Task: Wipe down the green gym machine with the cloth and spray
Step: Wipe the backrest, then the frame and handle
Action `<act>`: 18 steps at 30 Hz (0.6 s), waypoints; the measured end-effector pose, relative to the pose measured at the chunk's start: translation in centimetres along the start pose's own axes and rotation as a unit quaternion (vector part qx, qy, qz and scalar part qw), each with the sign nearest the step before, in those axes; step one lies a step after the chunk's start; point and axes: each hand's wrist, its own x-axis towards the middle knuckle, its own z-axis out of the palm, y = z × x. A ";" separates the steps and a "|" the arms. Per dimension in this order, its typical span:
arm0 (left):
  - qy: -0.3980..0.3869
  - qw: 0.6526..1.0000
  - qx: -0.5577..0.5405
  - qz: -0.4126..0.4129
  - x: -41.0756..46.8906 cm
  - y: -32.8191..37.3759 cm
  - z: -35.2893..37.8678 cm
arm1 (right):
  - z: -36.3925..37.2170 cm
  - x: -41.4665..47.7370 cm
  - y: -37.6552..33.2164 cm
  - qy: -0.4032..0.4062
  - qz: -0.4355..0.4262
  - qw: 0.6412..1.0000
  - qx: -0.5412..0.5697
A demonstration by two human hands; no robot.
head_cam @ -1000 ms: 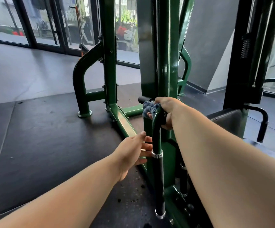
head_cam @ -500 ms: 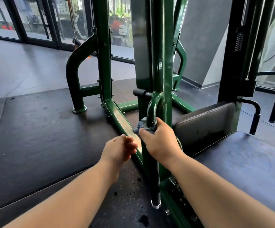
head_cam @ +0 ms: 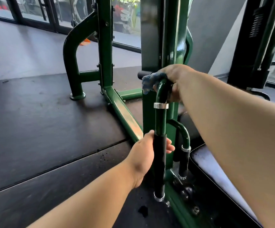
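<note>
Machine frame [head_cam: 151, 46]: painted metal, dark green, glossy, smooth.
Handle grip [head_cam: 159, 162]: black foam or rubber, matt.
Collar [head_cam: 161, 105]: bright polished metal.
Cloth [head_cam: 147, 83]: blue textile, fuzzy.
Floor mat [head_cam: 35, 129]: black rubber, matt, finely grained.
Seat pad [head_cam: 215, 170]: black vinyl-like cover, faint sheen.

Floor's black rubber mats [head_cam: 35, 129] with a dark splotch [head_cam: 143, 211] down front, glass doors [head_cam: 35, 12] along the back left with some orange thing [head_cam: 84, 41] lying near them, and a black machine [head_cam: 245, 60] with a coil spring [head_cam: 256, 23] over on the right.
</note>
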 end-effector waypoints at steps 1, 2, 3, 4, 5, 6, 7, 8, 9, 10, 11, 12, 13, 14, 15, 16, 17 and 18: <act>-0.006 1.000 -0.001 -0.003 0.1 0.0 -0.1 | 0.0 -0.6 0.1 -0.013 0.006 1.000 -0.001; -0.010 1.000 -0.002 -0.007 0.2 0.0 -0.4 | 0.2 -1.5 0.3 -0.029 0.011 1.000 0.006; -0.015 1.000 -0.001 -0.016 0.3 -0.1 -0.4 | 0.1 -2.7 0.7 -0.048 0.014 0.998 0.022; -0.020 0.999 0.001 -0.024 0.3 -0.2 -0.5 | 0.4 -4.0 1.3 -0.076 0.014 0.996 0.051; -0.023 0.999 0.003 -0.034 0.3 -0.3 -0.5 | 0.8 -5.3 2.2 -0.097 0.005 0.992 0.075; -0.022 0.999 -0.003 -0.042 0.3 -0.4 -0.5 | 1.2 -6.4 3.4 -0.099 -0.026 0.991 0.081; -0.017 0.999 -0.013 -0.046 0.1 -0.5 -0.4 | 1.4 -7.0 4.8 -0.072 -0.086 0.991 0.067; -0.009 0.998 -0.025 -0.048 0.0 -0.7 -0.3 | 1.7 -7.5 6.4 -0.029 -0.156 0.986 0.039; 0.000 0.998 -0.038 -0.046 -0.2 -0.8 -0.2 | 1.7 -7.8 7.8 0.008 -0.220 0.975 0.001; 0.006 0.998 -0.055 -0.044 -0.4 -1.0 -0.2 | 1.7 -8.1 9.0 0.035 -0.264 0.963 -0.036; 0.007 0.996 -0.077 -0.042 -0.4 -1.1 -0.2 | 1.5 -8.1 9.9 0.050 -0.287 0.954 -0.066; 0.008 0.995 -0.093 -0.044 -0.4 -1.1 -0.1 | 1.3 -8.1 10.6 0.055 -0.297 0.949 -0.088; 0.010 0.993 -0.103 -0.049 -0.5 -1.2 -0.2 | 1.1 -7.9 11.2 0.056 -0.301 0.947 -0.097; 0.007 0.993 -0.107 -0.054 -0.3 -1.1 -0.3 | 1.0 -7.8 11.4 0.054 -0.305 0.945 -0.102; 0.002 0.992 -0.108 -0.058 -0.2 -1.0 -0.5 | 1.0 -7.6 11.4 0.050 -0.311 0.944 -0.104; 0.002 0.993 -0.105 -0.062 -0.3 -1.0 -0.6 | 1.2 -7.6 11.5 0.045 -0.317 0.942 -0.101; 0.001 0.993 -0.103 -0.064 -0.4 -1.1 -0.8 | 1.3 -7.6 11.7 0.046 -0.324 0.940 -0.095; 0.000 0.993 -0.100 -0.063 -0.3 -1.2 -0.6 | 1.1 -7.8 11.9 0.047 -0.327 0.940 -0.083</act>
